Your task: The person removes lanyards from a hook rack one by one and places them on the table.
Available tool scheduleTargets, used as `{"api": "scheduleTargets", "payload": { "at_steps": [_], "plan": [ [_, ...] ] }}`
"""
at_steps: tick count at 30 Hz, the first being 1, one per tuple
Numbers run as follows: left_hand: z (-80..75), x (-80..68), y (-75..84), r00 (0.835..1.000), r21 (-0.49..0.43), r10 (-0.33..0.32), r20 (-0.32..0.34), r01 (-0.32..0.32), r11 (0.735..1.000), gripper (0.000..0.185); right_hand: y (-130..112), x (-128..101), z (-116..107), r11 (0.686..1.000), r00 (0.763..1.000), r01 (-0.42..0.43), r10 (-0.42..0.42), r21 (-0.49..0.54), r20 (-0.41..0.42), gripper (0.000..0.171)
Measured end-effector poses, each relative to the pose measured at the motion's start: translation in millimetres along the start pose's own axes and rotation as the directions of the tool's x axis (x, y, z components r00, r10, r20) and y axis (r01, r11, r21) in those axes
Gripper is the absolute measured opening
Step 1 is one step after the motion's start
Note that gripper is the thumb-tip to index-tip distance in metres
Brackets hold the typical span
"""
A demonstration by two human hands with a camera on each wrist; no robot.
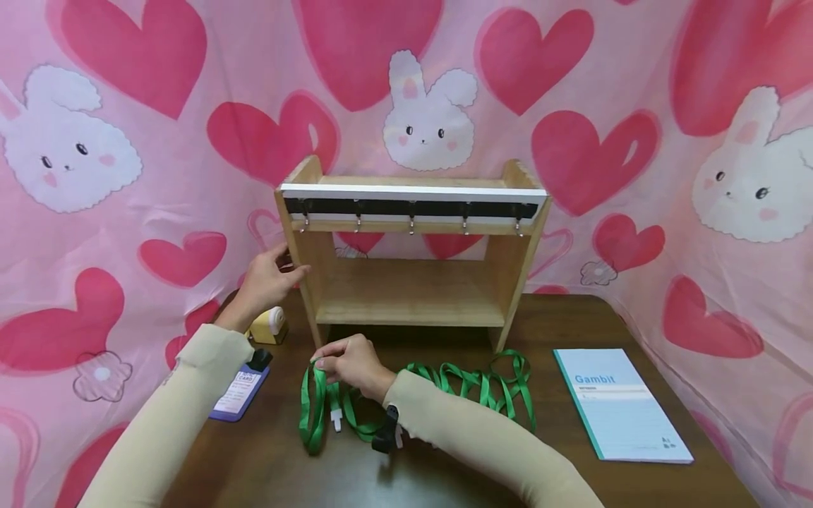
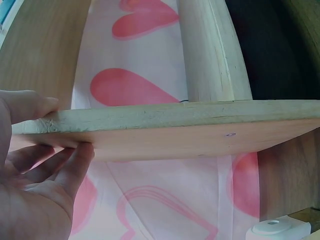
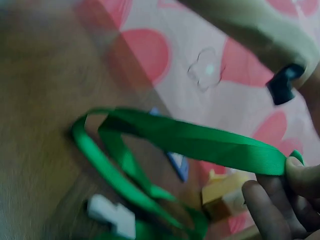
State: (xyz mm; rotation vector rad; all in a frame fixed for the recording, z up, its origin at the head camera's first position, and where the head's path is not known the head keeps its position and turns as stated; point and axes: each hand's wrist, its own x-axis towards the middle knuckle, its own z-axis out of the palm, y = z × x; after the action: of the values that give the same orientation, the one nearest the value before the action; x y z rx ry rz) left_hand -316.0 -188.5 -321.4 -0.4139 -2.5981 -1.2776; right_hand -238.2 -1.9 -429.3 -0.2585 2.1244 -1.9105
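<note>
A wooden rack (image 1: pixel 413 293) with a row of metal hooks (image 1: pixel 411 219) along its front stands on the table. My left hand (image 1: pixel 265 282) grips the rack's left side panel (image 2: pixel 150 120), thumb on one face and fingers on the other. In front of the rack, my right hand (image 1: pixel 357 367) pinches a green lanyard (image 3: pixel 200 145) between thumb and fingers. The lanyard's loop hangs down to the table, and its white plastic clip (image 1: pixel 336 418) shows below the hand. More green lanyards (image 1: pixel 483 384) lie in a loose heap to the right, partly hidden by the right forearm.
At the left lies a blue-edged card holder (image 1: pixel 240 391), partly behind the left sleeve. A yellow and white tape dispenser (image 1: pixel 269 326) stands beside the rack's left foot. A light blue notebook (image 1: pixel 622 406) lies at the right. Pink heart-patterned cloth (image 1: pixel 273 141) hangs behind the table.
</note>
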Motion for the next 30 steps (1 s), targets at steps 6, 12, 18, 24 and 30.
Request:
{"api": "scheduleTargets", "payload": {
  "at_steps": [6, 12, 18, 24, 30],
  "plan": [
    [-1.0, -2.0, -1.2, 1.0, 0.032, 0.008, -0.016, -0.007, 0.999, 0.052, 18.4, 14.3, 3.9, 0.993, 0.987, 0.064, -0.077, -0.096, -0.143, 0.006],
    [0.0, -1.9, 0.4, 1.0, 0.024, 0.0, -0.007, 0.0, 1.0, 0.054, 25.7, 21.6, 10.4, 0.977, 0.964, 0.056, -0.107, -0.207, -0.242, 0.01],
    [0.4, -1.2, 1.2, 1.0, 0.019, -0.007, -0.001, 0.007, 1.0, 0.056, 32.4, 27.9, 12.9, 0.972, 0.959, 0.026, -0.091, -0.234, -0.27, 0.011],
    [1.0, -3.1, 0.8, 1.0, 0.035, -0.001, 0.004, 0.001, 0.999, 0.056, 45.5, 31.2, 16.0, 0.967, 0.956, 0.028, -0.1, -0.255, -0.275, 0.01],
    [0.7, -2.4, -0.4, 1.0, 0.032, 0.003, 0.002, -0.003, 0.999, 0.056, 53.2, 34.9, 15.8, 0.978, 0.958, 0.026, -0.084, -0.205, -0.276, 0.009]
  ]
}}
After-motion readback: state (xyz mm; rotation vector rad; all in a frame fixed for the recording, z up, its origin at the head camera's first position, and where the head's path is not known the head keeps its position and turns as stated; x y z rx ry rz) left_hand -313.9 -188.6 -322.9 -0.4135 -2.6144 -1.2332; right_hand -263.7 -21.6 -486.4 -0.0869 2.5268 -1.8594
